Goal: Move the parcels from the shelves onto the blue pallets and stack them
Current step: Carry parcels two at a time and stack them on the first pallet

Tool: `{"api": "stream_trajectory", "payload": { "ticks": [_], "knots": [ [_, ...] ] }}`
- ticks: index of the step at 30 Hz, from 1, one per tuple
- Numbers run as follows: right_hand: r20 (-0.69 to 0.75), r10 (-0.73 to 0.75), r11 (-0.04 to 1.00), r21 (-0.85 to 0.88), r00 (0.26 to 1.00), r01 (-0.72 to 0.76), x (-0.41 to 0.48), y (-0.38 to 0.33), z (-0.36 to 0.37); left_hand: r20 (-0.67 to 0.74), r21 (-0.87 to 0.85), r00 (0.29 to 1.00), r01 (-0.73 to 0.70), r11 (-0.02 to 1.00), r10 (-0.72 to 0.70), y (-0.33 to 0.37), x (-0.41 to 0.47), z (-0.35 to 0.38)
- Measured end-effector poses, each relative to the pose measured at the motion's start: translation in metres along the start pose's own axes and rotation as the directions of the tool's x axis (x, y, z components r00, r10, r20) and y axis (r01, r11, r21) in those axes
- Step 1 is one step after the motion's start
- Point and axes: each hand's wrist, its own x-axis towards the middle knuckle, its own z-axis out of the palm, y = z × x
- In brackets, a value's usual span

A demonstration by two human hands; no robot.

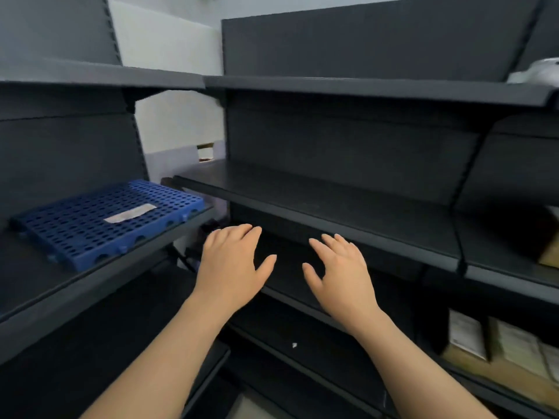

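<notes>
A blue perforated pallet [99,222] lies on the left unit's middle shelf, with a white label on top. My left hand [233,267] and my right hand [341,273] are held out side by side, palms down, fingers spread, holding nothing, in front of the lower dark shelf of the middle unit. Brown cardboard parcels with white labels [496,346] stand on a low shelf at the right. Another brown parcel [549,252] shows at the right edge. A white wrapped parcel [541,72] lies on the top shelf at the far right.
Dark grey metal shelf units fill the view; the middle unit's shelf [317,207] juts out just above my hands. A pale wall [169,55] shows in the gap between the left and middle units. A strip of floor shows at the bottom.
</notes>
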Motion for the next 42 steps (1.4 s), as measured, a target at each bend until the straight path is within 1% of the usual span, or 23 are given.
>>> {"api": "stream_trajectory", "payload": {
  "ticks": [4,7,12,17,20,24,32,36,42],
  "knots": [
    [0.016,0.151,0.985,-0.083,0.988,-0.150,-0.052,0.095,-0.032,0.040,-0.103,0.990,-0.131,0.986,0.136,0.101,-0.007,0.046],
    [0.022,0.251,0.961,-0.125,0.968,-0.246,-0.093,0.161,-0.051,0.096,-0.167,0.969,-0.211,0.963,0.229,0.171,-0.018,0.081],
    [0.015,0.387,0.906,-0.193,0.922,-0.377,-0.162,0.249,-0.076,0.193,-0.260,0.925,-0.274,0.926,0.327,0.267,-0.039,0.136],
    [-0.004,0.509,0.831,-0.257,0.860,-0.493,-0.213,0.309,-0.088,0.272,-0.304,0.879,-0.309,0.901,0.393,0.334,-0.055,0.180],
    [-0.019,0.569,0.789,-0.270,0.822,-0.552,-0.231,0.335,-0.088,0.324,-0.301,0.854,-0.314,0.900,0.406,0.358,-0.058,0.206],
    [-0.033,0.646,0.734,-0.245,0.762,-0.633,-0.242,0.363,-0.081,0.403,-0.266,0.822,-0.316,0.911,0.403,0.378,-0.053,0.244],
    [-0.050,0.719,0.672,-0.201,0.693,-0.712,-0.231,0.409,-0.051,0.511,-0.194,0.779,-0.307,0.932,0.363,0.401,-0.018,0.327],
    [-0.070,0.747,0.644,-0.170,0.661,-0.746,-0.223,0.425,-0.033,0.592,-0.155,0.733,-0.304,0.940,0.335,0.408,-0.004,0.370],
    [-0.064,0.790,0.595,-0.156,0.609,-0.788,-0.216,0.440,-0.014,0.668,-0.178,0.665,-0.291,0.940,0.332,0.416,0.007,0.413]
  ]
}}
